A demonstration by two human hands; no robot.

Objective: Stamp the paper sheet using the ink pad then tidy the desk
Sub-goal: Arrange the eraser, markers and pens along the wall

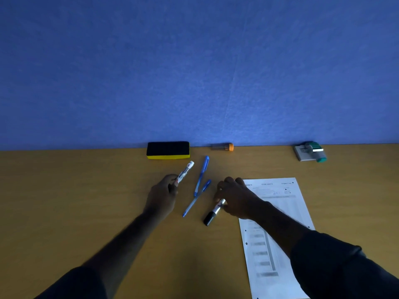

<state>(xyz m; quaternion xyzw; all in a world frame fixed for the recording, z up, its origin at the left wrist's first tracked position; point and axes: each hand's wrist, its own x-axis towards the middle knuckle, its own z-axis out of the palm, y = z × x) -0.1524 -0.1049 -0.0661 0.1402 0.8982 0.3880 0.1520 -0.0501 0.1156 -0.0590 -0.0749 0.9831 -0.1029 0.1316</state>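
Observation:
A printed paper sheet [280,214] lies on the wooden desk [86,190] at the right, partly under my right forearm. A green stamp [317,151] rests on a grey ink pad [302,154] at the back right. My left hand [163,196] grips the lower end of a white whiteboard marker [185,172]. My right hand [234,196] is closed on a black-capped marker [212,213] that lies on the desk, cap end toward me.
Two blue pens [201,175] [196,198] lie crossed between my hands. A black and yellow board eraser [168,149] and a small orange-capped tube [222,146] sit at the back edge against the blue partition wall [194,72].

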